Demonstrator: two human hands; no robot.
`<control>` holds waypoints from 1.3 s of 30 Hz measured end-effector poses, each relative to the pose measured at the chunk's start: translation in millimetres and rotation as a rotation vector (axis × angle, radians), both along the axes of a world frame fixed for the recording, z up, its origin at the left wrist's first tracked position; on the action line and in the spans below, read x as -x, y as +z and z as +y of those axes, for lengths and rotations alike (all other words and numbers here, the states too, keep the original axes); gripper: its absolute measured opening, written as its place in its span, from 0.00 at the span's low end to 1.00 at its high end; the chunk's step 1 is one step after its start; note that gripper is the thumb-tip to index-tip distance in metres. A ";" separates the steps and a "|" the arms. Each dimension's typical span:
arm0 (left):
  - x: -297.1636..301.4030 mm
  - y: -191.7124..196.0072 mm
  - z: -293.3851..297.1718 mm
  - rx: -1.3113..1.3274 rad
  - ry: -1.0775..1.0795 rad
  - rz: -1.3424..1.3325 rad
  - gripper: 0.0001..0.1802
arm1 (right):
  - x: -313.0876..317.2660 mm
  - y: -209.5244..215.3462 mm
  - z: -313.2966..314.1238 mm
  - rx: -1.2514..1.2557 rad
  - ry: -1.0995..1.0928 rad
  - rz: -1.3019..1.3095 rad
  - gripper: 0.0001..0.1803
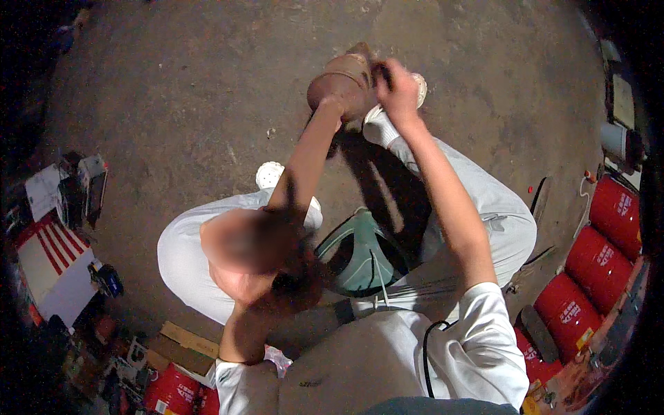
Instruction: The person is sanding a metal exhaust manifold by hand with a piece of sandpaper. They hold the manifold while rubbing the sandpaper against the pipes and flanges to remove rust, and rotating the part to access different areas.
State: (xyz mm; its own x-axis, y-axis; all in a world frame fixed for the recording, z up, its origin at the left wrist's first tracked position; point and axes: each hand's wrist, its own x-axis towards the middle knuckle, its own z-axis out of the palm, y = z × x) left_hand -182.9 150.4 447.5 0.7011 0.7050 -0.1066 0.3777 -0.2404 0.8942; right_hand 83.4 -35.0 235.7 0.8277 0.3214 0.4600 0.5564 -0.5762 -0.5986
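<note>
Head view: a brownish rounded part point(351, 69) lies just left of your curled right hand point(399, 91), hold unclear; your left hand point(337, 104), grip indistinguishable, meets its near end, long axis pointing away.

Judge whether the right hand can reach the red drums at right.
Probably not as posed: the right hand is extended forward, and a patch of floor separates it from the red drums.

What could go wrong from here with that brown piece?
The brown piece at the left hand might slip, perhaps toward the nearby right shoe. The right hand, so close to the piece, might glance off and knock the left hand.
</note>
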 end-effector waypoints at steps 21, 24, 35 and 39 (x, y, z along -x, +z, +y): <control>-32.5 16.3 9.0 -0.759 -0.343 -0.153 0.26 | 51.5 -3.5 24.7 0.036 0.109 0.069 0.19; -36.2 10.0 9.7 -0.759 -0.331 -0.181 0.26 | 24.2 -12.3 15.9 -0.029 -0.071 0.071 0.16; -36.0 7.3 11.5 -0.656 -0.244 -0.291 0.18 | 29.8 -0.5 27.7 -0.034 0.119 0.088 0.12; -35.3 6.4 4.8 -0.584 -0.201 -0.229 0.20 | -16.9 -3.2 11.5 -0.099 -0.256 0.175 0.09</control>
